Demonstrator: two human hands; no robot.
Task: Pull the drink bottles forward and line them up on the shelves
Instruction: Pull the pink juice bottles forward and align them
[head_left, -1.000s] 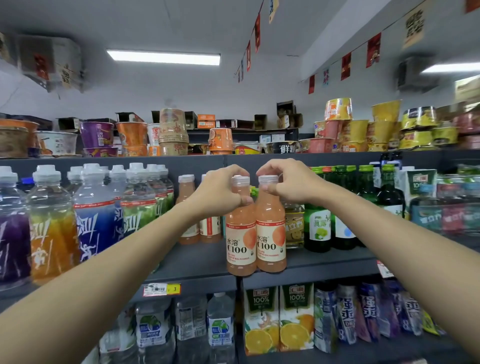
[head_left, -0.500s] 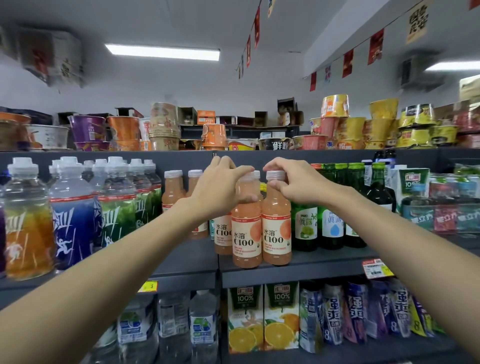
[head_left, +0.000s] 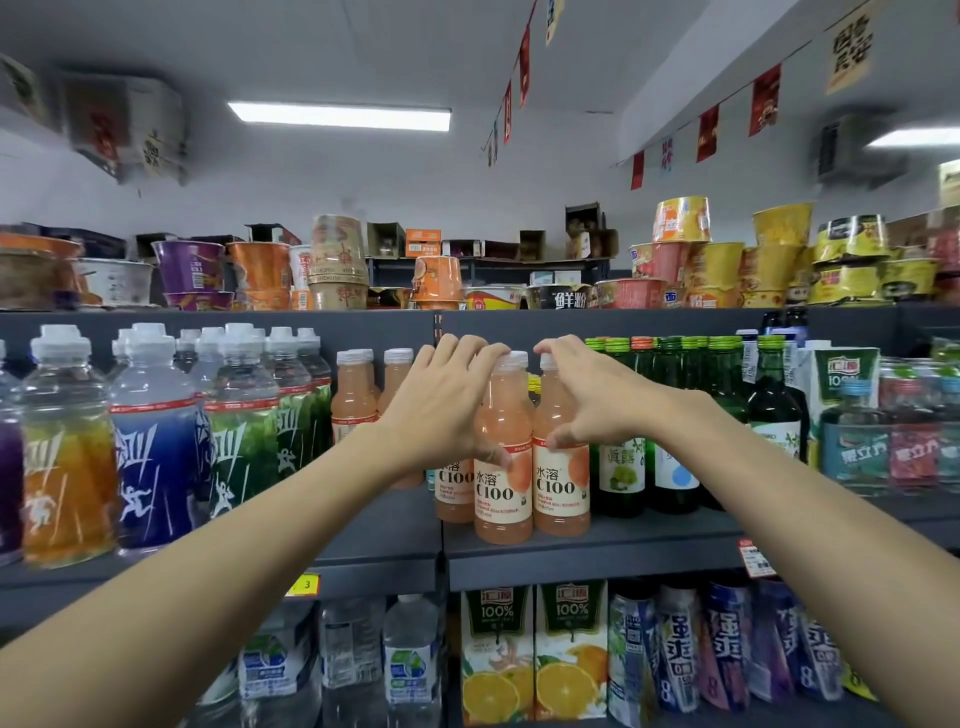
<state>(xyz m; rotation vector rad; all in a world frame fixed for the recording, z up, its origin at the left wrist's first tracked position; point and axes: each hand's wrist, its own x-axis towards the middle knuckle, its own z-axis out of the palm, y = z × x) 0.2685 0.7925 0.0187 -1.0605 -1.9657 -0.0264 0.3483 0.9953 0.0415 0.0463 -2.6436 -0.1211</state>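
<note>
Both arms are up at the middle shelf (head_left: 597, 545). Your left hand (head_left: 441, 410) spans the left pink bottle (head_left: 503, 499), fingers arched up beside its white cap, thumb pressed on the top of the label. Your right hand (head_left: 597, 405) mirrors it on the right pink bottle (head_left: 563, 488): fingers hooked over the cap, thumb on the body. The two stand upright, touching, at the shelf's front edge (labels facing you). A third pink bottle (head_left: 449, 493) sits just behind, half hidden by your left wrist. Green glass bottles (head_left: 621, 467) stand just beside on the right, and big sports drinks (head_left: 156, 441) are off to the left.
</note>
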